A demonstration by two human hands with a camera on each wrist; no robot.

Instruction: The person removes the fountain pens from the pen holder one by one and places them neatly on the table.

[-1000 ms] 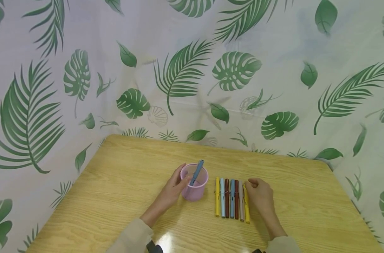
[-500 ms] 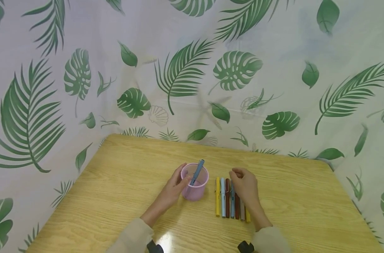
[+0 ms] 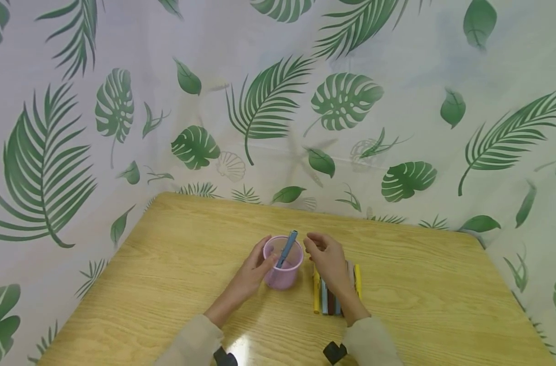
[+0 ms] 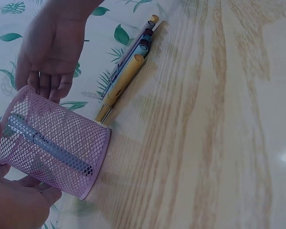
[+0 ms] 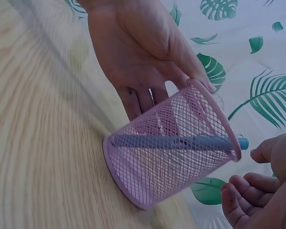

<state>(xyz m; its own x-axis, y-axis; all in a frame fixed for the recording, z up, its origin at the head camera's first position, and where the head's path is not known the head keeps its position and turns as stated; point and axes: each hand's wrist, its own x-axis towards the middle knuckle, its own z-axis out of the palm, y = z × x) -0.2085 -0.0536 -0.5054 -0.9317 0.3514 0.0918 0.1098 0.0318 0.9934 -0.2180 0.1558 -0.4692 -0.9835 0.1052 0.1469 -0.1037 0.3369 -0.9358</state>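
A pink mesh cup [image 3: 283, 265] stands on the wooden table [image 3: 177, 264] with a blue pen [image 3: 287, 247] leaning inside it. My left hand [image 3: 265, 254] grips the cup from its left side, thumb at the rim [image 5: 200, 86]. My right hand [image 3: 315, 245] hovers just right of the cup with loosely curled fingers and holds nothing. Beneath its wrist lies a row of several coloured pens [image 3: 334, 300], partly hidden. The left wrist view shows the cup [image 4: 52, 143], the pen row [image 4: 128, 67] and my right hand [image 4: 50, 47] above the cup's rim.
A leaf-printed curtain [image 3: 278, 101] closes off the table at the back and both sides. Bare wood lies to the left of the cup and right of the pen row. The table's far edge is close behind the cup.
My right hand has moved left, from the right end of the pen row across it to beside the cup. The left hand and cup have stayed put.
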